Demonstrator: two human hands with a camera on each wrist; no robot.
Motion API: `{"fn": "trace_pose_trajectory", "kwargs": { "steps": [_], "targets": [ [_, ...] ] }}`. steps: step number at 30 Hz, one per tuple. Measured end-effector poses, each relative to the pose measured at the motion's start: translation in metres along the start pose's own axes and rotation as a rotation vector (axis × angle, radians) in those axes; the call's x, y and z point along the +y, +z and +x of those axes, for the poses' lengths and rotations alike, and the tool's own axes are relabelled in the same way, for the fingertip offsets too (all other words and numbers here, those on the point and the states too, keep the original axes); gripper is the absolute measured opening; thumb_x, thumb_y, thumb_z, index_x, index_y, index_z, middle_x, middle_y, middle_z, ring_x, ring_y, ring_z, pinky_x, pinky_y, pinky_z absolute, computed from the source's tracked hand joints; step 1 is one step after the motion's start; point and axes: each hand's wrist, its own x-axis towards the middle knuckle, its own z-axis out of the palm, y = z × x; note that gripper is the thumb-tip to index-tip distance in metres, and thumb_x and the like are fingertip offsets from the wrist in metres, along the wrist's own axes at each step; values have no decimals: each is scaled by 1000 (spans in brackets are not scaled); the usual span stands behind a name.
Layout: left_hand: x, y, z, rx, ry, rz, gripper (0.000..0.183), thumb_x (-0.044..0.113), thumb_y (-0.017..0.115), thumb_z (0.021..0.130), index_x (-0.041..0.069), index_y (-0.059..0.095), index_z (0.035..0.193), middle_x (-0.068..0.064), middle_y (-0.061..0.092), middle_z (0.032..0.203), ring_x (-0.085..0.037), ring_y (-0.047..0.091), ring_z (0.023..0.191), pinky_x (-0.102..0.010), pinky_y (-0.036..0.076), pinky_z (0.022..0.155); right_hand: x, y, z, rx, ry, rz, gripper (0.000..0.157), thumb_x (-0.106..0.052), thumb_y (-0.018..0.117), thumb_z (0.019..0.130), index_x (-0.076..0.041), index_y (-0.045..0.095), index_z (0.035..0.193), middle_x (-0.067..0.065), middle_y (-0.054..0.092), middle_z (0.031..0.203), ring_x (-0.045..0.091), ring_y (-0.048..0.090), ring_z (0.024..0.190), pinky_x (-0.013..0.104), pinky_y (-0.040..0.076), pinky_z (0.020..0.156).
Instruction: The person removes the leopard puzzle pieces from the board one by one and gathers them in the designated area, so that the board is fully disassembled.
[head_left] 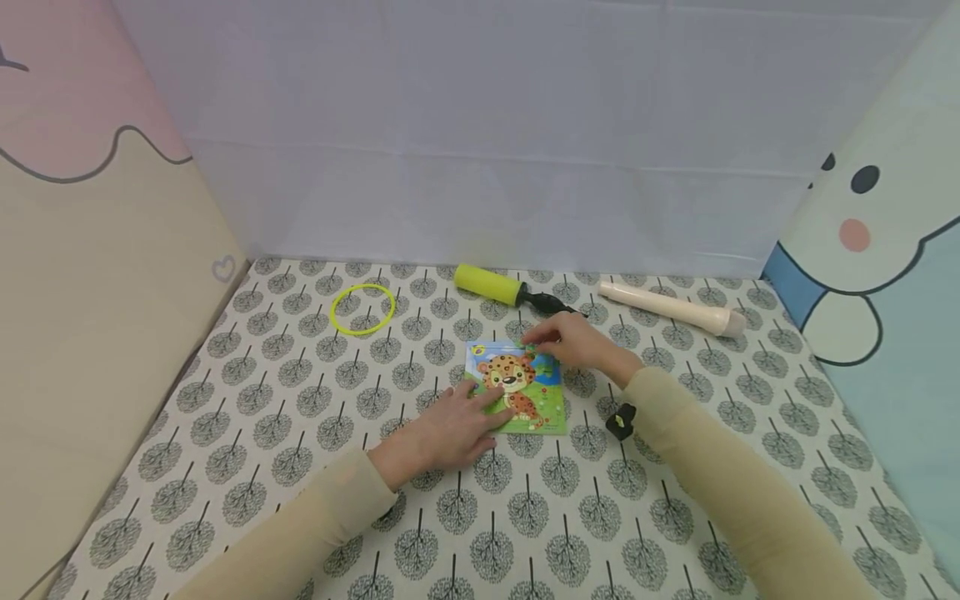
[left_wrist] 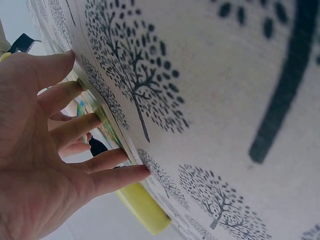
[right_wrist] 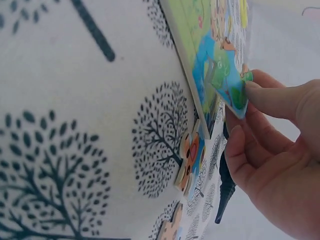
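Observation:
A small picture puzzle with a spotted leopard on green and blue lies flat on the patterned cloth in the head view. Fingers of my left hand rest fairly straight and spread on its lower left part; the left wrist view shows them along the puzzle's edge. My right hand is over the top right corner. In the right wrist view, its thumb and fingers pinch a blue and green puzzle piece, tilted up from the board. An orange spotted loose piece lies beside the board there.
A yellow ring lies at the back left. Behind the puzzle is a yellow hand pump with a black nozzle. A pale wand-like tube lies at the back right. Near the right forearm sits a small black object.

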Motion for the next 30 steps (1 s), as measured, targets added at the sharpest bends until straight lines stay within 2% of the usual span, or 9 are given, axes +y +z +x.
{"fn": "trace_pose_trajectory", "kwargs": {
  "steps": [5, 9, 12, 16, 17, 21, 25, 27, 30],
  "targets": [
    [0, 2, 0, 9, 7, 13, 55, 45, 52, 96, 27, 40, 147, -10, 31, 152, -42, 35, 128, -53, 41, 98, 2, -2, -3, 22, 18, 59, 25, -5, 63, 91, -10, 70, 115, 5, 68, 109, 14, 63, 87, 29, 54, 73],
    [0, 1, 0, 12, 7, 4, 55, 45, 52, 96, 27, 40, 147, -11, 30, 152, -44, 35, 128, -55, 41, 97, 5, -3, -6, 35, 28, 123, 23, -6, 64, 91, -6, 70, 114, 6, 69, 104, 17, 61, 68, 29, 54, 58],
    [-1, 1, 0, 13, 6, -1, 55, 44, 52, 96, 27, 40, 147, -11, 30, 152, -44, 35, 128, -55, 42, 97, 8, -6, -9, 46, 14, 153, 22, -6, 63, 92, -3, 70, 112, 7, 69, 104, 19, 61, 67, 30, 53, 58],
    [-1, 2, 0, 17, 7, -6, 55, 44, 52, 96, 27, 40, 146, -11, 31, 151, -43, 36, 127, -55, 42, 96, 14, -14, -15, 71, -7, 153, 20, -5, 63, 91, -1, 71, 109, 9, 69, 105, 18, 64, 85, 32, 55, 73],
    [-1, 2, 0, 19, 6, -9, 55, 44, 53, 95, 27, 41, 146, -11, 31, 151, -43, 36, 127, -55, 42, 96, 16, -16, -17, 75, -11, 153, 19, -5, 64, 91, 0, 71, 108, 9, 69, 104, 19, 65, 85, 33, 55, 73],
    [0, 2, -1, 24, 2, -21, 55, 44, 52, 96, 28, 40, 146, -10, 31, 152, -43, 35, 128, -56, 41, 97, 26, -25, -27, 90, 19, 179, 18, -6, 63, 92, 1, 71, 107, 10, 69, 104, 22, 65, 89, 37, 55, 77],
    [0, 2, -2, 26, 0, -31, 54, 44, 51, 97, 27, 39, 147, -10, 30, 152, -43, 33, 130, -57, 39, 98, 42, -33, -37, 105, 78, 237, 20, -9, 63, 93, 0, 70, 109, 12, 67, 108, 21, 63, 92, 36, 54, 76],
    [0, 3, -2, 30, 3, -29, 54, 44, 51, 97, 26, 39, 147, -10, 31, 151, -43, 33, 130, -57, 38, 99, 50, -37, -42, 121, 102, 254, 22, -11, 64, 93, 1, 69, 110, 13, 67, 108, 22, 63, 83, 36, 54, 66],
    [-1, 4, -1, 40, 10, -21, 54, 43, 50, 97, 26, 39, 147, -8, 35, 149, -42, 34, 129, -56, 39, 99, 61, -43, -50, 145, 138, 284, 24, -12, 63, 93, 3, 68, 111, 16, 67, 107, 23, 62, 79, 38, 53, 61]
  ]
}}
